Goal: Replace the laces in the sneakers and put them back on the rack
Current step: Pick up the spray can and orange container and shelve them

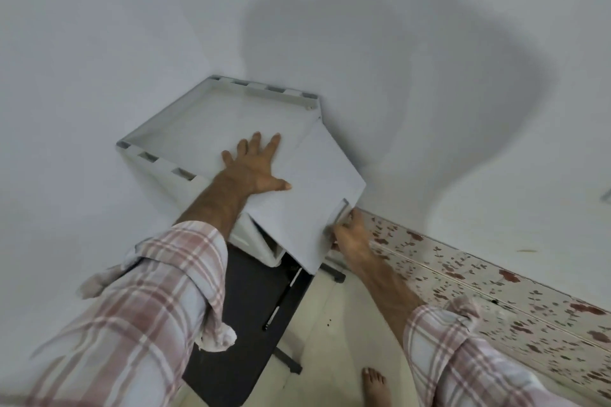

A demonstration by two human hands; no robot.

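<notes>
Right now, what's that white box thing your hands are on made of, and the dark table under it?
The white rack looks like matte moulded plastic: smooth, with slotted rims. Its swung-out white panel, pressed by the left hand and gripped by the right hand, seems plastic too. The dark table looks like matte laminated board, though that's uncertain.

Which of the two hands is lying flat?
The left hand, fingers spread flat on the white panel. The right hand instead curls around its edge.

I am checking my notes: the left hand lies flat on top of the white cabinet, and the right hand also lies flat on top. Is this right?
Not quite. The head view shows the left hand flat on the white cabinet top, but the right hand is not on top: its fingers grip the edge of the tilted white door panel.
</notes>
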